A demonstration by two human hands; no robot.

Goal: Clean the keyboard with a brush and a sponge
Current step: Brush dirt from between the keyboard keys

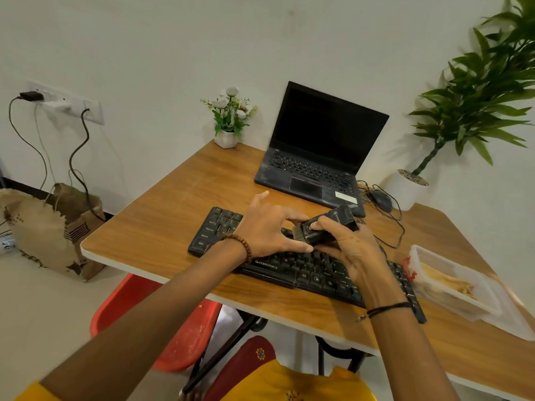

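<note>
A black keyboard (312, 273) lies slantwise on the wooden table (162, 227), near its front edge. My right hand (356, 250) grips a black block-shaped brush (333, 227) just above the keyboard's middle, bristles pointing left. My left hand (266, 227) is over the keyboard's left half; its thumb and a finger pinch the bristle end of the brush, and its index finger points up and away. No sponge is in view that I can tell.
An open laptop (315, 151) with a dark screen stands behind the keyboard. A mouse (382, 199) with its cable lies to its right. A clear plastic box (463, 285) sits at the right edge. A small flower pot (227, 137) stands at the back. A red chair (162, 328) is below the table.
</note>
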